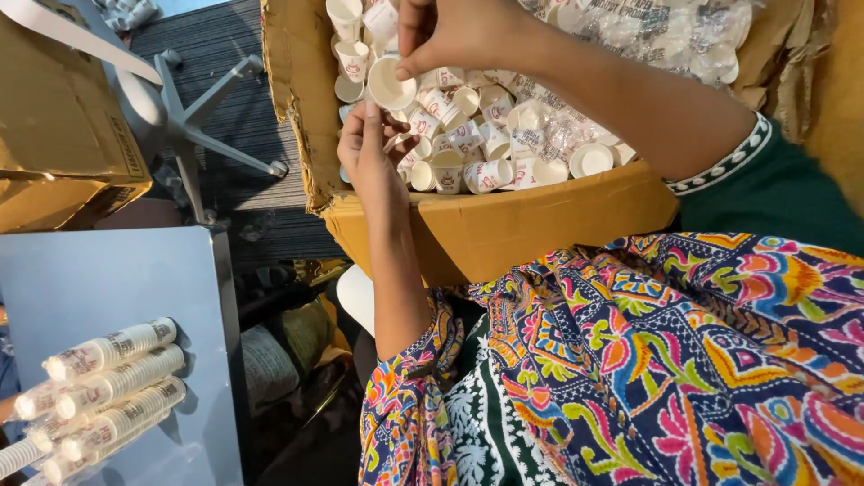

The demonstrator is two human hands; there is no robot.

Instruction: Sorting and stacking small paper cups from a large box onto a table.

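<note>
At twelve o'clock, over carton (504, 229) of loose cups (468, 135): right hand (450, 31) pinching cup (391, 85) by rim, mouth outward for stacking; left hand (369, 148) beneath, fingers loosely curled, empty.

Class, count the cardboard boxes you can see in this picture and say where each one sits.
2. One open box full of small paper cups rests on the person's lap, under both hands. A second box sits at the left edge. Others may lie outside the view.
</note>
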